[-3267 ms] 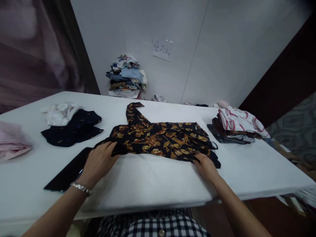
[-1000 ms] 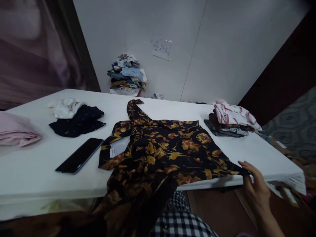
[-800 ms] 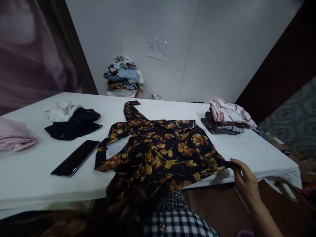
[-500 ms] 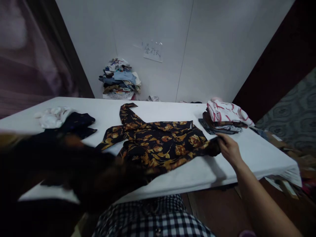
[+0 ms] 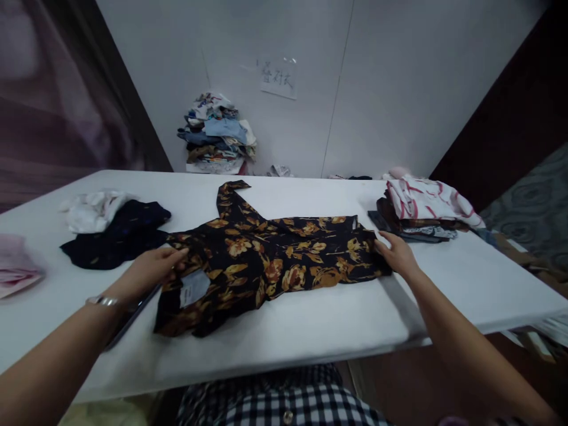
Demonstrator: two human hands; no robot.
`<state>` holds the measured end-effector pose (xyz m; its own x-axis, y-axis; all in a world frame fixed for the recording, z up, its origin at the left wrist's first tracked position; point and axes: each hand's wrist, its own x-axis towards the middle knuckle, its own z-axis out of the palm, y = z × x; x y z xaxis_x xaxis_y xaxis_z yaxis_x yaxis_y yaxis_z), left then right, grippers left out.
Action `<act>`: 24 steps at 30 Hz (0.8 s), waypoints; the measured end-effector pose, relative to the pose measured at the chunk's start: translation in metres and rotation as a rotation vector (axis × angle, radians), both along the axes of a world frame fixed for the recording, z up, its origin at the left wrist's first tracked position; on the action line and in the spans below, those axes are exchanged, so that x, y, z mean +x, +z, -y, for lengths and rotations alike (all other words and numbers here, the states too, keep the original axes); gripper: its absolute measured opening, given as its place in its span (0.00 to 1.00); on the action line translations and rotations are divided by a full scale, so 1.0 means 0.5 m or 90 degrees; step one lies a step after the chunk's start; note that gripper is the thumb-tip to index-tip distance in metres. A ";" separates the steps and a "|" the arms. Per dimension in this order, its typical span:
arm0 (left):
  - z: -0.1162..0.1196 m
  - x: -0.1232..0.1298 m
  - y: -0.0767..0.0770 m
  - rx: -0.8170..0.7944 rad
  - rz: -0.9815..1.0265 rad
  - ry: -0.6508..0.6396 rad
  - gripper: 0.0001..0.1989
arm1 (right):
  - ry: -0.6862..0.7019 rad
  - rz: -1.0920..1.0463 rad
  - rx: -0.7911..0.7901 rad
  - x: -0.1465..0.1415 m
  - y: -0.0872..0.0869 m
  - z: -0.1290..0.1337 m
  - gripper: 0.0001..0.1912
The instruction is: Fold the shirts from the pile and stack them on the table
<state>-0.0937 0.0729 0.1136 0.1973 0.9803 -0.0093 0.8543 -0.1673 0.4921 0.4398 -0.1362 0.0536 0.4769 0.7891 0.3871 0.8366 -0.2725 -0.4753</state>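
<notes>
A phone (image 5: 129, 322) lies half hidden under the left forearm, in the way beside the flowered shirt (image 5: 284, 260). Mid-table, the left hand (image 5: 153, 269) pinches the shirt's left end, the right hand (image 5: 399, 255) its right. It looks doubled over, partly folded; the far sleeve (image 5: 233, 201) sticks out, untucked. Dark clothing (image 5: 113, 245) sits left, a folded stack (image 5: 426, 207) right, a pile (image 5: 217, 136) farthest.

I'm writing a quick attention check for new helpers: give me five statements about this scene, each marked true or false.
1. The left hand and right hand both hold the shirt. True.
2. The shirt is plain white. False: the shirt is dark with a floral print.
3. A striped garment lies on the stack. True.
4. The sign lies on the shirt. False: the sign is on the wall.
5. The stack is left of the shirt. False: the stack is to its right.
</notes>
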 end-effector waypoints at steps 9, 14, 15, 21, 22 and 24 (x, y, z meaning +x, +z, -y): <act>0.237 -0.025 -0.105 0.061 -0.027 -0.192 0.24 | -0.135 -0.168 -0.055 -0.008 -0.092 0.142 0.32; 0.224 -0.005 -0.098 0.017 0.083 -0.202 0.14 | -0.130 -0.327 0.045 -0.017 -0.053 0.102 0.20; 0.217 -0.014 -0.092 -0.018 0.118 -0.187 0.14 | -0.151 -0.355 0.078 -0.011 -0.043 0.103 0.21; 0.187 -0.094 -0.089 -0.049 0.130 -0.048 0.17 | -0.180 -0.206 -0.028 0.057 -0.048 0.169 0.19; 0.188 -0.100 -0.092 -0.047 0.081 -0.035 0.17 | -0.175 -0.145 -0.074 0.066 -0.056 0.181 0.19; 0.195 -0.102 -0.095 -0.051 -0.006 -0.037 0.18 | -0.173 -0.058 -0.133 0.072 -0.065 0.198 0.21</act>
